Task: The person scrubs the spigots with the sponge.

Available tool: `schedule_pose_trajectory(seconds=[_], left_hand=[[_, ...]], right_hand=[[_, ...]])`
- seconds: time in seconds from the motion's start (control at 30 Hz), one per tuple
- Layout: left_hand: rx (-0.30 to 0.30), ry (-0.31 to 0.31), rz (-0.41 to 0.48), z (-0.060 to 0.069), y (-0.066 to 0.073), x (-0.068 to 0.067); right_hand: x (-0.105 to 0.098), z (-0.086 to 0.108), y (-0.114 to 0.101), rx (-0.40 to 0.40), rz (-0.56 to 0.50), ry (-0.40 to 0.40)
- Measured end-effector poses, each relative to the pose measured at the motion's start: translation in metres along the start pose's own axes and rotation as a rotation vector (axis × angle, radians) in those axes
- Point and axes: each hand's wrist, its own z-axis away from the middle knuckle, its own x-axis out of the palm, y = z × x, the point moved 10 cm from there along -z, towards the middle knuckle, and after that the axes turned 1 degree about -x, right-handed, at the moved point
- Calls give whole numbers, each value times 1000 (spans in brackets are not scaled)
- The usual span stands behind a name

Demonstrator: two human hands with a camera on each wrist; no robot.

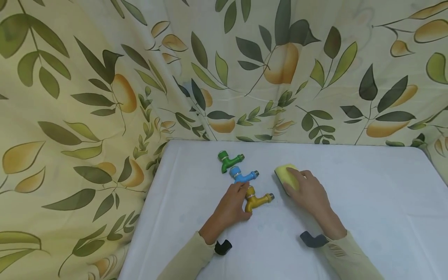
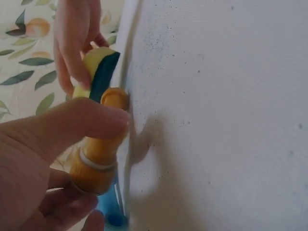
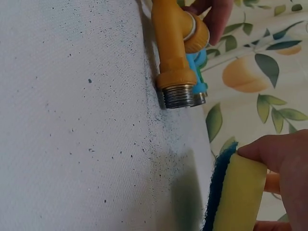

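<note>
The yellow tap (image 1: 258,202) lies in left grip (image 1: 229,205), sponge (image 1: 287,175) in right grip (image 1: 312,195).

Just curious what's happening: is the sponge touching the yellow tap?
No, the right wrist view shows a gap between the sponge and the yellow tap.

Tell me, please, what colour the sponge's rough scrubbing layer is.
The scrubbing layer is dark teal-blue; the right wrist view shows it best.

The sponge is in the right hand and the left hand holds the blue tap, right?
No, the left hand holds the yellow tap instead, as the left wrist view shows. The scouring sponge is indeed in the right hand.
</note>
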Motion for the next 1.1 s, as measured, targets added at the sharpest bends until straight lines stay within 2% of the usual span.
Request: schedule_pose_trajectory(seconds=[0.17,0.37,0.47,0.57,0.7,0.77,0.9,1.0,1.1], left_hand=[[20,22,115,2,2,-3],[-16,-28,262,3,-1,2],[-10,-24,307,3,-1,1],[26,32,331,2,0,-6],[113,154,342,0,3,-23],[136,199,347,0,4,-29],[156,254,393,-1,4,-38],[185,295,465,-2,6,-43],[228,335,537,-2,10,-49]], right_hand=[[-3,3,-2,-15,-12,16],[-9,6,-8,-55,-27,62],[-17,9,-14,-87,-39,103],[-26,12,-20,-118,-60,144],[-34,13,-28,-140,-92,172],[-36,14,-31,-139,-102,174],[-40,16,-36,-122,-128,151],[-42,17,-42,-109,-147,134],[-48,21,-54,-147,-146,184]])
